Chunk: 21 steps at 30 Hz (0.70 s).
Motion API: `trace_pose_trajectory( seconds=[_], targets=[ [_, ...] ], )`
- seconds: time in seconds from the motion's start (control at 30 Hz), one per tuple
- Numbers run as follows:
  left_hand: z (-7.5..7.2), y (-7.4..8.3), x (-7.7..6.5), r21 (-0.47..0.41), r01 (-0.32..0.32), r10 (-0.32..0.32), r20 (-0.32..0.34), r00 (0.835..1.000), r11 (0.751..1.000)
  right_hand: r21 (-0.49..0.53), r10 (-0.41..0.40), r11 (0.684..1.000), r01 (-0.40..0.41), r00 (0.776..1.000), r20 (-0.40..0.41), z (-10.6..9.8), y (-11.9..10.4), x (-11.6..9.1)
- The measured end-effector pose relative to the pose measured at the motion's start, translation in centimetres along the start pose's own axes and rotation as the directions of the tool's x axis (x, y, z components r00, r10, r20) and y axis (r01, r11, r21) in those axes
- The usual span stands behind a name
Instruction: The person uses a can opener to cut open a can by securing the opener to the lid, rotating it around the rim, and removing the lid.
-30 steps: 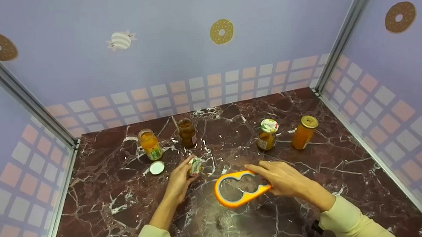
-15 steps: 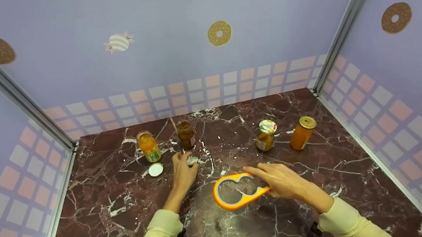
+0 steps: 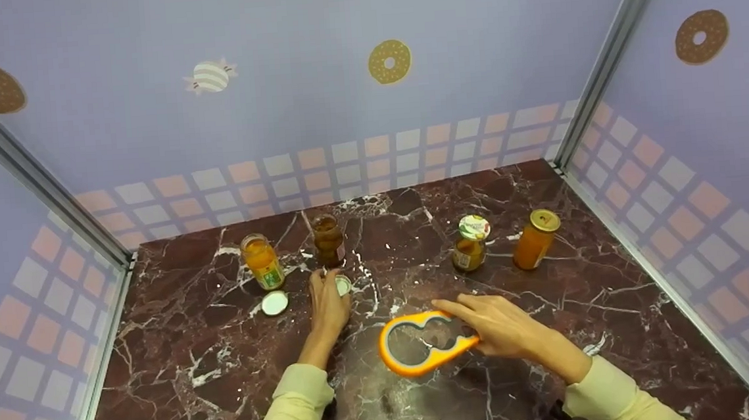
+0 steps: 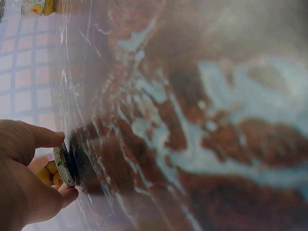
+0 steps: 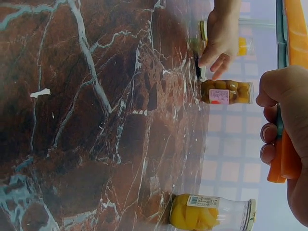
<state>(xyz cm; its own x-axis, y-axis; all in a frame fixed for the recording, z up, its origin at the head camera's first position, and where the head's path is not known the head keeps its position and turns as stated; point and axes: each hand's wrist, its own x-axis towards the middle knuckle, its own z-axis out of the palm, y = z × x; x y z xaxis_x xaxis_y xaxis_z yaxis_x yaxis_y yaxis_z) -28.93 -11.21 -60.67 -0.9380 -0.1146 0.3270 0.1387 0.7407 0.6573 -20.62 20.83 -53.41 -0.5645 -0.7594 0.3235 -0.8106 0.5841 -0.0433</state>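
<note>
Orange jar opener [image 3: 433, 359] hangs above the marble table [image 3: 179, 342], the right hand [image 3: 504, 326] curled round its end. The left hand [image 3: 330, 306] pinches a jar lid [image 4: 63, 164] just in front of a brown jar [image 3: 329, 243]; a second lid [image 3: 275, 303] lies beside an orange-filled jar [image 3: 262, 262].

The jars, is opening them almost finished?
About halfway. Looks done: the leftmost orange jar and dark jar are lidless; a white lid lies nearby. In hand: the left hand pinches another lid, the right hand grips an orange tool. Probably left: the white-lidded jar and gold-lidded jar.
</note>
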Motion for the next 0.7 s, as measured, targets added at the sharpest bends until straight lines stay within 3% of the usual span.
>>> trace_pose_trajectory(
  seconds=[0.3, 0.47, 0.6, 0.7],
  targets=[
    [0.08, -0.44, 0.31, 0.021, 0.039, -0.039, 0.030, 0.999, 0.999, 0.001, -0.003, 1.000, 0.003, 1.000, -0.025, 0.36, 0.04, -0.09],
    [0.08, -0.47, 0.28, 0.039, 0.027, -0.028, 0.024, 0.999, 0.999, -0.005, -0.003, 1.000, 0.003, 1.000, -0.023, 0.43, -0.01, -0.23],
    [0.16, -0.28, 0.17, 0.075, -0.018, 0.020, -0.021, 1.000, 0.997, 0.000, 0.003, 1.000, -0.003, 1.000, -0.016, 0.36, -0.02, -0.44],
    [0.34, 0.12, 0.05, 0.092, -0.086, 0.093, -0.082, 0.992, 0.992, 0.010, 0.012, 1.000, -0.012, 1.000, -0.007, 0.33, -0.06, -0.65]
  ],
)
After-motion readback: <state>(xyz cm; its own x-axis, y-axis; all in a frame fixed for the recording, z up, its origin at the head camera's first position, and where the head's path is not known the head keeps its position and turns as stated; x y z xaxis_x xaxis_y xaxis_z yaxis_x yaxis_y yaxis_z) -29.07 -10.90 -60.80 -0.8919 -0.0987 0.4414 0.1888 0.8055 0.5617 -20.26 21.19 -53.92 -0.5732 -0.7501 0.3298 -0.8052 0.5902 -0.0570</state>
